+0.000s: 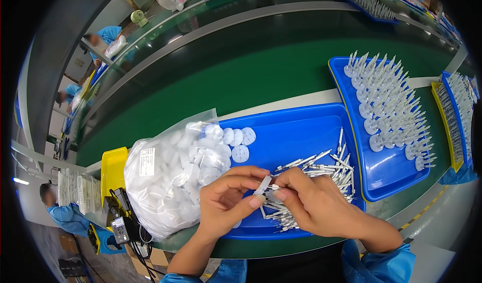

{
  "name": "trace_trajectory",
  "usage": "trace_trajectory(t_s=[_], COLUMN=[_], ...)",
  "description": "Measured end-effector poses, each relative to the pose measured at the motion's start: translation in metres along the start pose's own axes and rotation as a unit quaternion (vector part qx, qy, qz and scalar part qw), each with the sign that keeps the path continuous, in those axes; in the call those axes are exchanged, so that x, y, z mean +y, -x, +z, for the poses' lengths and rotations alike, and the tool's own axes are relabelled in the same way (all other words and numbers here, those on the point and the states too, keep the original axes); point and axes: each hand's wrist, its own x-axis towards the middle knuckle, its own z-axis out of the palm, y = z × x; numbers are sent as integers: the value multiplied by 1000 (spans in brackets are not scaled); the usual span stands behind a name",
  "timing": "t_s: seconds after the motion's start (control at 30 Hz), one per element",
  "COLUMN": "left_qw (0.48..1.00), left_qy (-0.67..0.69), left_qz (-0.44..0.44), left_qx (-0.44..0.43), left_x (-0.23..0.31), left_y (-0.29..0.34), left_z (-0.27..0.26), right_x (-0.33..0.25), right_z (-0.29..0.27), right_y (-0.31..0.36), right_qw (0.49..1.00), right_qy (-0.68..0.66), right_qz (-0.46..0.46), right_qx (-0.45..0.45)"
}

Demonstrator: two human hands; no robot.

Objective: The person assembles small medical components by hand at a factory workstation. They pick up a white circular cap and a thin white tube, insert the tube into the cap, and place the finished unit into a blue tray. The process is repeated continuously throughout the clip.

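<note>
The light is bright, and fisheye edges bend into black corners.

The left hand [221, 200] pinches a translucent white disc [262, 185] edge-on; the right hand [326, 202] grips a thin white rod [274, 186] against it. Both are above a blue tray [301, 125] of loose rods [311, 171], between a clear bag [165, 202] of discs and a second tray [384, 178] of discs bearing upright rods, on a green table [241, 77].

Translucent, smooth plastic piece [262, 185] — glossy blue plastic tray [296, 125] — shiny blue cloth sleeves [379, 263], crinkled clear-film bag [170, 192].
</note>
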Motion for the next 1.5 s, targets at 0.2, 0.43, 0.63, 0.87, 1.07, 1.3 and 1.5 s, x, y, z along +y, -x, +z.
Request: trace_trajectory(t_s=[0.2,0.43,0.63,0.87,1.07,1.3,1.5], left_qw=[1000,999,997,996,997,990,961], left_qy=[-2,-40,-72,-90,-74,-135,-228], left_qz=[0,13,15,6,13,43,152], left_qx=[-11,4,-4,-13,-13,-10,31], left_x=[1,2,4,6,4,1,7], left_y=[0,0,-1,-1,0,3,0], left_z=[-1,2,4,4,6,-1,11], right_x=[1,-1,-1,-2,1,-3,3], right_z=[-2,9,18,12,11,16,4], right_y=[-1,4,6,6,5,2,-5], right_qw=[981,997,976,993,998,998,982], right_qy=[-185,40,175,99,41,0,78], right_qz=[53,-10,-67,-25,-5,7,-122], right_qx=[-20,62,113,65,46,54,125])
